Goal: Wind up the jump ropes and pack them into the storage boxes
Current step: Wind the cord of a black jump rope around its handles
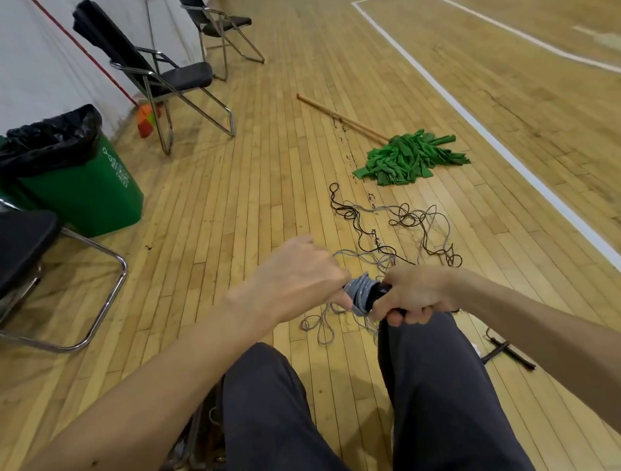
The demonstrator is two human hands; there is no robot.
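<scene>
I sit with both hands held over my knees. My right hand (413, 293) grips the black handles (376, 293) of a jump rope, around which grey cord (360, 288) is wound in several turns. My left hand (298, 276) pinches the grey cord right beside the wound bundle. Loose grey cord (318, 324) hangs below the hands onto the floor. Further out on the wooden floor lies a tangle of dark brown and grey ropes (398, 228). No storage box is in view.
A green mop (409, 158) with a wooden pole lies on the floor ahead. A green bin (80, 185) with a black liner stands at the left, with folding chairs (172, 76) near the wall. A black handle piece (509, 353) lies by my right knee.
</scene>
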